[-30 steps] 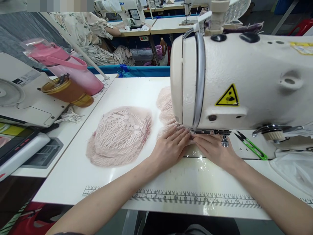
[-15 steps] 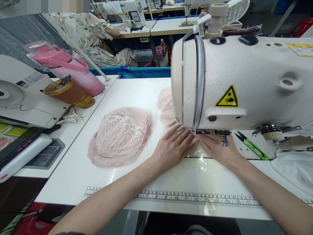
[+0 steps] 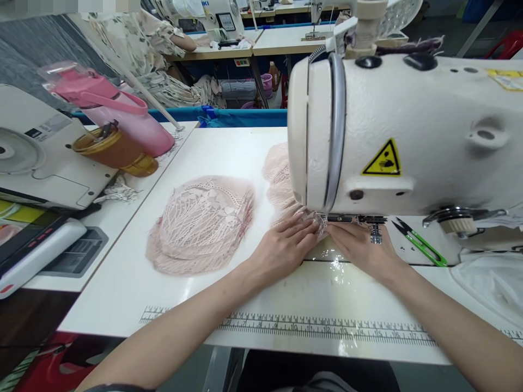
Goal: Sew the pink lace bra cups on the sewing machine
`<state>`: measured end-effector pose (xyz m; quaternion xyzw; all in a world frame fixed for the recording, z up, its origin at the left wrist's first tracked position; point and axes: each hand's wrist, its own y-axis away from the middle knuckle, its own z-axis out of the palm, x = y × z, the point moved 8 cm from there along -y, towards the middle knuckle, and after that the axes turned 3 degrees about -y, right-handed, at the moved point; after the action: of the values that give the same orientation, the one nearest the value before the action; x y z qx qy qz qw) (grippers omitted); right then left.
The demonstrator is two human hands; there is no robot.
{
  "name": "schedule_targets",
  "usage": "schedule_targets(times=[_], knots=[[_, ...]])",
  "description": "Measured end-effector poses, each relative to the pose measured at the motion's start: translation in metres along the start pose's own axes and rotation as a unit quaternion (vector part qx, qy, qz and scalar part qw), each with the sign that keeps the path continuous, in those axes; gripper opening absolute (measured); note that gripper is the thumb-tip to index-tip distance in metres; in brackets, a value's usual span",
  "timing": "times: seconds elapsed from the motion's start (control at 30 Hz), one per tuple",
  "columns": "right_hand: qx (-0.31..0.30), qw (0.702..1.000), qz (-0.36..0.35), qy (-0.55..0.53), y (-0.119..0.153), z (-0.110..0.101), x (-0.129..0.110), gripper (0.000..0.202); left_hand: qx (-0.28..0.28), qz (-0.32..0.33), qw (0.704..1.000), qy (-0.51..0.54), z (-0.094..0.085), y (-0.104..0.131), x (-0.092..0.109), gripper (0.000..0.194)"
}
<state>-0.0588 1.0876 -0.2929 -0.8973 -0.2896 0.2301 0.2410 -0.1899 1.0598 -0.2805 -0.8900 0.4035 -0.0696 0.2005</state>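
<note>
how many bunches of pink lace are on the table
2: one bunch left of the left hand, another bunch touching it, partly hidden by the sewing machine; more may be hidden.

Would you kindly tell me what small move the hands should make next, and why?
Perhaps ease the pale pink lace fabric slightly forward beneath the white sewing machine: the bare left hand lies on the fabric, the bare right hand is close to its edge, and its folds spread beyond the left hand.
</note>
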Motion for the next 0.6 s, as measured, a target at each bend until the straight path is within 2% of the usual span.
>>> schedule_targets(times=[0.1, 0.2, 0.43, 0.6], knots=[[0.007, 0.994, -0.092, 0.062, -0.004, -0.006, -0.021, 0.018, -0.005, 0.001, 1.000, 0.011, -0.002, 0.000, -0.003, 0.023], [0.001, 0.988, -0.125, 0.091, -0.008, -0.011, -0.030, 0.023, -0.013, -0.002, 1.000, 0.010, -0.002, -0.001, -0.006, 0.028], [-0.060, 0.983, -0.158, 0.064, -0.008, 0.003, -0.033, 0.024, -0.020, -0.014, 1.000, -0.001, -0.002, -0.002, -0.010, 0.031], [-0.035, 0.983, -0.169, 0.064, -0.004, 0.002, -0.041, 0.012, -0.013, -0.019, 1.000, -0.003, -0.004, -0.001, -0.012, 0.028]])
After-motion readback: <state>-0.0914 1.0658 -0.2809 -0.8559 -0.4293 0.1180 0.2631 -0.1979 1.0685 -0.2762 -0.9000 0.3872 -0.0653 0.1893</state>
